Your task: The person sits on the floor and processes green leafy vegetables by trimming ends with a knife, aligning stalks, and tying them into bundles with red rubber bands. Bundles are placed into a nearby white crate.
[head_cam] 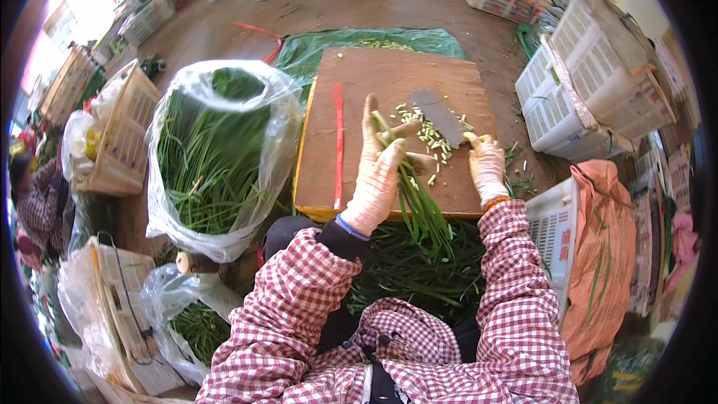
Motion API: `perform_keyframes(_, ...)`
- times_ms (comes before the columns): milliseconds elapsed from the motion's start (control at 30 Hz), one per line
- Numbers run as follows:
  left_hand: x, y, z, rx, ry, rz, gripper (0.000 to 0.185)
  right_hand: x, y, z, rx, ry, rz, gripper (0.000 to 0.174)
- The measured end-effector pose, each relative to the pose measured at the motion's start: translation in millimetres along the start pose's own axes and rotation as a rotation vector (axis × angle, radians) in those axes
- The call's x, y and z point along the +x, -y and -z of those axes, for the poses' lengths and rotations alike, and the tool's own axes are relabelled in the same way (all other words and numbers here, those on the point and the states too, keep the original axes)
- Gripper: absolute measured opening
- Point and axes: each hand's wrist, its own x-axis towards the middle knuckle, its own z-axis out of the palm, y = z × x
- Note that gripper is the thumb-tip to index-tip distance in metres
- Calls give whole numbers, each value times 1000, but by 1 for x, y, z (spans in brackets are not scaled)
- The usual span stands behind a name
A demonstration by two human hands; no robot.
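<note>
My left hand (377, 171), in a white and orange striped work glove, is closed around a bunch of long green leafy stems (419, 202), with some fingers stretched out. Pale stem ends show at the thumb side, and the leaves hang over the near edge of a brown wooden board (392, 76). In my right hand (487, 161), gloved as well, is a knife with a broad grey blade (438, 116). Its blade rests over the board, tip pointing away to the left. Short pale cut stem pieces (431, 137) lie scattered around it. A red strip (338, 148) lies on the board's left side.
Left of the board stands a clear plastic bag (280, 101) of green leaves. Dark leaves (415, 275) heap below the board's near edge. White crates (552, 95) and an orange sack (603, 258) stand at the right. Another person (39, 207) sits at the far left.
</note>
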Motion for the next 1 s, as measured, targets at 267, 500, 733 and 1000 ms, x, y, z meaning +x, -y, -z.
perform_keyframes(267,13,8,-1,-140,-50,-99,66,-21,78,113,1811,751,138,99)
perform_keyframes(500,9,-14,-8,-216,-284,-138,38,-40,135,156,1424,699,-207,61)
perform_keyframes(733,2,-96,54,506,-286,-366,66,55,144,173,532,-155,594,36)
perform_keyframes(1000,-139,-196,263,2237,-562,-147,49,58,204,9,180,107,515,79)
